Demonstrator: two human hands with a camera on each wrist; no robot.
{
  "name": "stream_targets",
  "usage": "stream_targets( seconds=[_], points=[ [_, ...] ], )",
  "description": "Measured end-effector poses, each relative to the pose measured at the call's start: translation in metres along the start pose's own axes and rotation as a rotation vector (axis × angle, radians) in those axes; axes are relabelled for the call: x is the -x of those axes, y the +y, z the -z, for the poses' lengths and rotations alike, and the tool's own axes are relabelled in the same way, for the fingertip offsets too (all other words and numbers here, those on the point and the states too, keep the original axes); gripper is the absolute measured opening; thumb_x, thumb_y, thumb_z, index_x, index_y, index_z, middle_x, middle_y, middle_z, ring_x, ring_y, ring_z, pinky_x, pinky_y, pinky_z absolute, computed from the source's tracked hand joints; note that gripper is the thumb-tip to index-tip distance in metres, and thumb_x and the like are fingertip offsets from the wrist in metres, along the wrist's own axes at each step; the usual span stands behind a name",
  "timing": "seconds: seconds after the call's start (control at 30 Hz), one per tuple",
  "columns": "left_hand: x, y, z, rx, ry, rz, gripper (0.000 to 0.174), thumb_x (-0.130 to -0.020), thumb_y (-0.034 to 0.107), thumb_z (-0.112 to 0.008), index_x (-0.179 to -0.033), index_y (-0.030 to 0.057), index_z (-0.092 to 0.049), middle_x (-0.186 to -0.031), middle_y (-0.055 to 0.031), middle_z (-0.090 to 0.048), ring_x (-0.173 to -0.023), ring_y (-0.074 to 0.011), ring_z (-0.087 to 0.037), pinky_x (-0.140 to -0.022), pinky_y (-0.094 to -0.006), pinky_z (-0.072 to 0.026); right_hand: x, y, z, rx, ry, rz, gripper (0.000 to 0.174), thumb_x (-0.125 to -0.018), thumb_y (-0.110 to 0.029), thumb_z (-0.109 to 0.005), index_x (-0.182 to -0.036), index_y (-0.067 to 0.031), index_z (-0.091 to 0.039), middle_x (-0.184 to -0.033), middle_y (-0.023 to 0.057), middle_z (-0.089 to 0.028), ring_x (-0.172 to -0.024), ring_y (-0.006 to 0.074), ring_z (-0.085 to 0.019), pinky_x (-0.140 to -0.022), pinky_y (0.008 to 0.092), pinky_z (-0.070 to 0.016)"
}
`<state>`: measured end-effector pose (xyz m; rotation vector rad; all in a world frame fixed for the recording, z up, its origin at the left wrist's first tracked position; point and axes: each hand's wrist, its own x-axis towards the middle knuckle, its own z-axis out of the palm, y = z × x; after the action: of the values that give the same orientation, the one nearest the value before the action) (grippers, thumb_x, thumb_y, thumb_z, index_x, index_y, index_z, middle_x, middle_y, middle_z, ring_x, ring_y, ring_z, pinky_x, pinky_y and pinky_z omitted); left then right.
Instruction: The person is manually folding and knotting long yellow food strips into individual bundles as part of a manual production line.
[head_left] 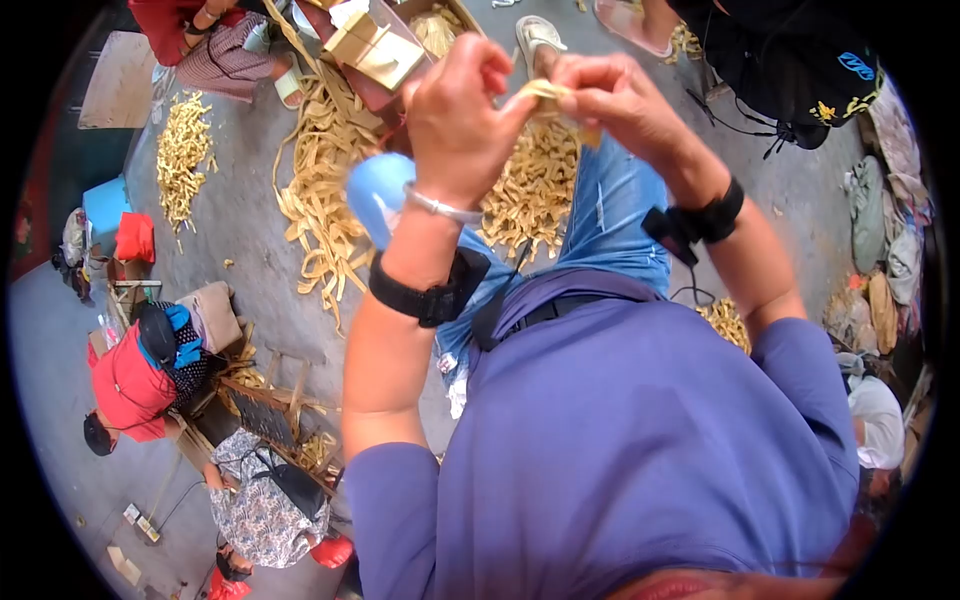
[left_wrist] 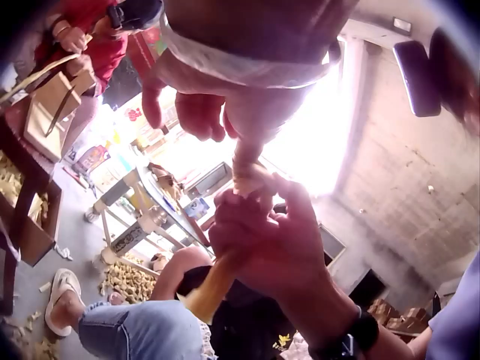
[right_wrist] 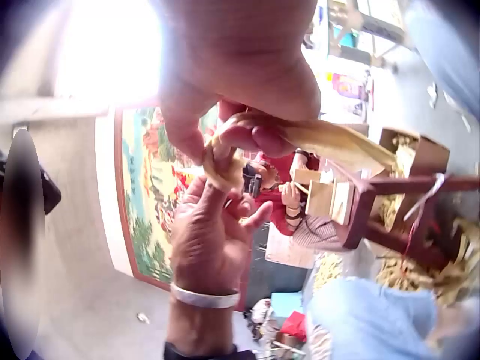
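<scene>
Both hands are raised in front of me and work one pale yellow fibre strip [head_left: 548,96]. My left hand [head_left: 470,95], with a silver bangle and a black wrist strap, pinches one end of it. My right hand [head_left: 600,95] curls its fingers round the other part. In the left wrist view the right hand [left_wrist: 259,229] grips the strip [left_wrist: 214,281], which hangs down below it, and the left hand [left_wrist: 202,112] pinches it from above. The right wrist view shows the strip [right_wrist: 330,142] wound through the right hand [right_wrist: 240,131], with the left hand [right_wrist: 214,225] just beneath.
Heaps of the same yellow strips [head_left: 325,190] lie on the grey concrete floor, with another heap [head_left: 183,150] further left. A small wooden frame [head_left: 375,50] stands ahead. Other people [head_left: 150,370] sit working at the left. A black bag [head_left: 790,70] lies at the upper right.
</scene>
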<state>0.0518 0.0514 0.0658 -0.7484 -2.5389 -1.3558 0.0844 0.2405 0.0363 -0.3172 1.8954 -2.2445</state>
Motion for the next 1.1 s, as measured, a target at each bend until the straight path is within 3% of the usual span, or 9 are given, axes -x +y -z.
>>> stream_targets(
  seconds=[0.07,0.17,0.33,0.47,0.6,0.7,0.83,0.97,1.1],
  points=[
    [0.011,-0.002,-0.009,0.072,0.051,0.062,0.02,-0.073,0.016,-0.073,-0.082,0.0076,-0.057,-0.067,-0.0047,-0.059,-0.06,-0.018,-0.06,-0.058,-0.0326,-0.0456,0.004,0.011,-0.016,-0.417,0.058,-0.047,0.012,-0.082,-0.016,-0.067,-0.085,-0.0041,-0.065,-0.071,-0.0053,-0.053,-0.061,0.0029,-0.043,-0.057,0.0171,-0.0336],
    [0.015,-0.005,-0.017,0.216,0.099,0.113,0.011,-0.075,0.006,-0.068,-0.084,0.004,-0.061,-0.07,-0.0071,-0.062,-0.061,-0.0182,-0.062,-0.056,-0.0295,-0.0492,0.005,0.02,-0.025,-0.408,0.163,-0.118,0.014,-0.082,-0.016,-0.067,-0.087,-0.0021,-0.065,-0.073,-0.0045,-0.055,-0.062,0.0023,-0.044,-0.057,0.0161,-0.0338],
    [0.018,-0.005,-0.008,0.261,-0.022,0.22,0.008,-0.076,0.006,-0.064,-0.084,0.0038,-0.064,-0.074,-0.0086,-0.065,-0.064,-0.0194,-0.063,-0.063,-0.0319,-0.0492,0.004,0.013,-0.029,0.536,0.264,0.252,0.017,-0.079,-0.013,-0.069,-0.089,0.0015,-0.066,-0.082,0.0023,-0.062,-0.068,0.0105,-0.06,-0.058,0.0252,-0.0477],
    [0.021,0.006,-0.003,-0.234,0.075,-0.135,0.013,-0.077,0.007,-0.064,-0.09,0.0086,-0.066,-0.077,-0.0035,-0.064,-0.073,-0.0159,-0.062,-0.081,-0.0316,-0.0411,0.004,0.008,-0.031,0.755,0.279,0.324,0.013,-0.071,-0.011,-0.069,-0.083,-0.0065,-0.068,-0.08,0.0055,-0.059,-0.062,0.0185,-0.061,-0.056,0.0298,-0.0486],
    [0.027,-0.003,-0.004,-0.588,-0.176,-0.109,0.01,-0.079,0.012,-0.062,-0.088,0.0106,-0.066,-0.082,-0.0047,-0.061,-0.083,-0.0184,-0.058,-0.08,-0.0324,-0.0389,0.01,0.006,-0.035,0.96,0.274,0.312,0.01,-0.072,-0.013,-0.068,-0.081,-0.0089,-0.067,-0.081,0.0034,-0.06,-0.063,0.0217,-0.061,-0.056,0.033,-0.049],
    [0.031,-0.027,-0.01,0.021,-0.249,0.138,0.011,-0.079,0.011,-0.06,-0.089,0.0078,-0.066,-0.083,-0.0039,-0.062,-0.083,-0.0152,-0.058,-0.073,-0.0306,-0.0426,0.012,0.007,-0.037,0.887,0.327,0.263,0.012,-0.071,-0.013,-0.068,-0.082,-0.0087,-0.066,-0.081,0.0034,-0.059,-0.063,0.0219,-0.061,-0.057,0.0332,-0.049],
    [0.038,-0.013,-0.013,0.971,-0.229,0.774,0.01,-0.078,0.006,-0.06,-0.084,-0.002,-0.064,-0.087,-0.0016,-0.064,-0.081,-0.0125,-0.057,-0.07,-0.028,-0.0453,0.015,0.005,-0.036,0.87,0.332,0.326,0.013,-0.071,-0.013,-0.067,-0.082,-0.008,-0.064,-0.081,0.0038,-0.059,-0.064,0.0214,-0.061,-0.057,0.0324,-0.0486],
    [0.038,-0.009,-0.018,0.027,-0.033,0.033,0.018,-0.072,0.005,-0.066,-0.089,0.0016,-0.063,-0.085,-0.0044,-0.064,-0.075,-0.0166,-0.059,-0.072,-0.0271,-0.0465,0.027,0.023,-0.031,0.629,0.303,0.176,0.012,-0.073,-0.011,-0.064,-0.083,-0.0049,-0.064,-0.075,0.0011,-0.057,-0.061,0.0129,-0.056,-0.056,0.0266,-0.0453],
    [0.048,-0.009,-0.034,0.111,-0.047,0.143,0.016,-0.069,0.005,-0.069,-0.082,0.0034,-0.061,-0.081,-0.0077,-0.062,-0.074,-0.0202,-0.06,-0.07,-0.03,-0.0474,0.029,0.026,-0.033,-0.158,0.192,-0.161,0.01,-0.078,-0.008,-0.061,-0.084,-0.0009,-0.064,-0.07,-0.0046,-0.055,-0.063,0.0038,-0.049,-0.058,0.0202,-0.0412]
  ],
)
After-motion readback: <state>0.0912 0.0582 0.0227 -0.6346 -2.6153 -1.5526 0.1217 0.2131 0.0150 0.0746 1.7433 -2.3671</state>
